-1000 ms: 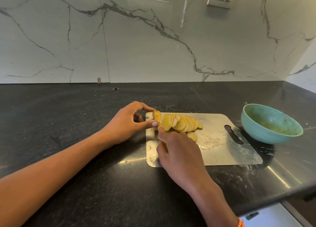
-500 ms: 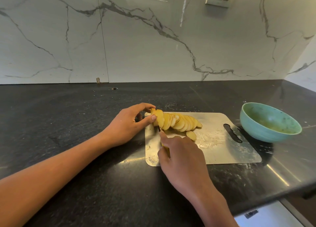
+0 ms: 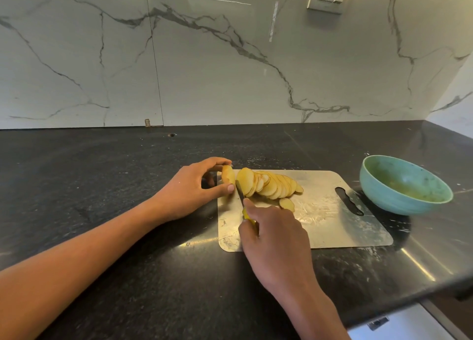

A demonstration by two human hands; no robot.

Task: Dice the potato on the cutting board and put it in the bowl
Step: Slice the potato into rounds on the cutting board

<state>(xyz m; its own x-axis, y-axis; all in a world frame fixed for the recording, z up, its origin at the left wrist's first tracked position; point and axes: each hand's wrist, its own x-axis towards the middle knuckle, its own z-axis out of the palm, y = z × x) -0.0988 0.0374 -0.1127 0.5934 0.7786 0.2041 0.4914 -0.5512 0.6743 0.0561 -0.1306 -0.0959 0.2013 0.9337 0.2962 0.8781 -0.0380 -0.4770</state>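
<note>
On the black counter [image 3: 128,186] lies a steel cutting board [image 3: 332,227]. At its far left corner the left hand [image 3: 189,190] pinches the potato end piece [image 3: 228,175] between thumb and curled fingers [image 3: 220,161]. The right hand [image 3: 276,240] grips a yellow-handled knife [image 3: 243,206], blade down between that piece and the fanned slices [image 3: 268,184]. A teal bowl [image 3: 399,199] sits just beside the board's right end.

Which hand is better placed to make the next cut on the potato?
Right. The right hand already holds the knife, whose blade sits between the potato end piece and the slices. The left hand pinches that end piece.
</note>
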